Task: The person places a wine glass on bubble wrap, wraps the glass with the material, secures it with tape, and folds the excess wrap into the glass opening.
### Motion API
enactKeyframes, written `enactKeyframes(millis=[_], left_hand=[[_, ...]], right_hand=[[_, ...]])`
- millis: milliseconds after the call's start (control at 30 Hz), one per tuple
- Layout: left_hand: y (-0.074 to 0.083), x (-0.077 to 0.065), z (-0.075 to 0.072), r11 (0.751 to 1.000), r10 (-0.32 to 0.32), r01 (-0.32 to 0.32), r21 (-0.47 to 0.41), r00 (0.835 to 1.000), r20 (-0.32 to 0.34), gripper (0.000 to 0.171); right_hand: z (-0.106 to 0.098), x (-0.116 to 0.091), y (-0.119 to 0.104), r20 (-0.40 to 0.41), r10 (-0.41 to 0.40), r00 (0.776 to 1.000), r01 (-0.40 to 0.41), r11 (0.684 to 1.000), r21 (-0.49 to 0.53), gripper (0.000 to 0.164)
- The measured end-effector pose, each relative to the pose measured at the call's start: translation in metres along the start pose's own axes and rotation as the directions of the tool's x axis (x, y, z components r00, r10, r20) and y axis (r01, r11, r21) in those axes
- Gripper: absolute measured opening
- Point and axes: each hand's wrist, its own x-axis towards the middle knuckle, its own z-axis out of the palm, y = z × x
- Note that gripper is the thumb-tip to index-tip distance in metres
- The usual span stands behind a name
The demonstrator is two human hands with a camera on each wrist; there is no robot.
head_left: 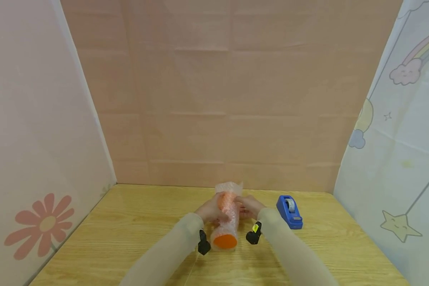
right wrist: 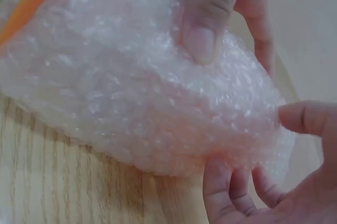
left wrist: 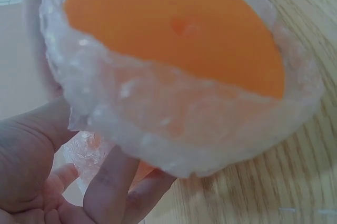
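Note:
An orange object wrapped in bubble wrap lies on the table, its flat, round orange end towards me. In the left wrist view that orange end shows a small dimple, and the wrap stands out loosely around it. The wrap hides the rest of the object's shape. My left hand grips the bundle from the left, with its thumb on top in the right wrist view. From the right, my right hand holds the farther part, thumb on one side of the bubble wrap and fingertips on the other.
A blue tape dispenser with a roll of tape stands on the wooden table, right of my right hand. A pinkish-brown backdrop rises behind the table, with printed white panels at both sides.

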Motion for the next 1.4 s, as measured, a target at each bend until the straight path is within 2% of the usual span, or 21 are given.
enactKeyframes(millis=[167,333,667,933,1067,1200,1400], left_hand=[[0.001,-0.001,0.001,1.0,-0.013,0.013,0.004,1.0,-0.005,0.096],[0.004,-0.003,0.001,1.0,-0.018,0.018,0.009,1.0,-0.004,0.097],[0.003,-0.002,-0.001,1.0,-0.009,0.009,0.003,1.0,0.006,0.097],[0.0,-0.001,-0.002,1.0,-0.015,0.015,0.0,1.0,0.001,0.098],[-0.002,0.0,-0.001,1.0,-0.023,0.023,-0.01,1.0,0.0,0.098],[-0.001,-0.001,-0.002,0.999,-0.031,0.031,-0.018,1.0,-0.001,0.098],[-0.001,0.0,-0.002,0.999,-0.038,0.038,-0.036,0.999,0.0,0.099]], right_hand=[[-0.002,0.009,0.008,-0.003,-0.022,1.0,0.022,1.0,0.019,0.05],[0.004,-0.003,0.002,-0.036,-0.041,0.999,0.04,0.999,-0.032,0.047],[0.006,-0.008,-0.004,-0.028,-0.067,0.997,0.064,0.994,-0.093,0.049],[0.004,-0.006,-0.003,0.006,-0.041,0.999,0.041,0.998,-0.042,0.056],[0.001,-0.003,0.001,0.027,-0.049,0.998,0.048,0.998,0.042,0.045],[-0.001,-0.003,0.005,0.05,-0.073,0.996,0.069,0.994,0.08,0.027],[-0.009,-0.001,0.011,0.125,-0.135,0.983,0.119,0.985,0.124,0.031]])
